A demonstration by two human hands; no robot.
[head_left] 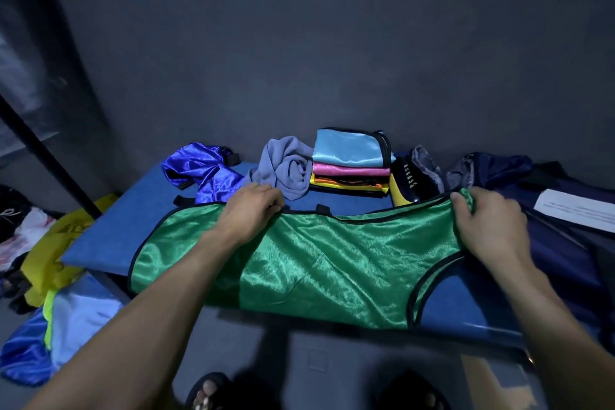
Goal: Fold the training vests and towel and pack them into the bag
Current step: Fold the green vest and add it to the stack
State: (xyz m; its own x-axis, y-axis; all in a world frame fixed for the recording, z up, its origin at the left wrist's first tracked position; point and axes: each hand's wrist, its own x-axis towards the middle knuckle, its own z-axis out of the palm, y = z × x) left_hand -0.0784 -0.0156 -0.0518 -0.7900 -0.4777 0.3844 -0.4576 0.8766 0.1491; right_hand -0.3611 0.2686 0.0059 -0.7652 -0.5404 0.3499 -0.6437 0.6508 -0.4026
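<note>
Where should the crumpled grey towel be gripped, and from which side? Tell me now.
Take the grey towel at the loose bunched folds on its near side, coming from the front with the left hand, which is already just before it. It lies in a soft twisted heap on the blue mat, with the folded vest stack close on its right, so a top-front pinch probably avoids disturbing the stack.

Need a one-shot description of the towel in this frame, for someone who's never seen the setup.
Start at the blue mat against the dark wall, then find the stack of folded vests at its far edge. The towel lies just left of that stack, beyond the left hand. It is the only matte, grey-lavender cloth, crumpled in a twist, while the vests around it are shiny.
</note>
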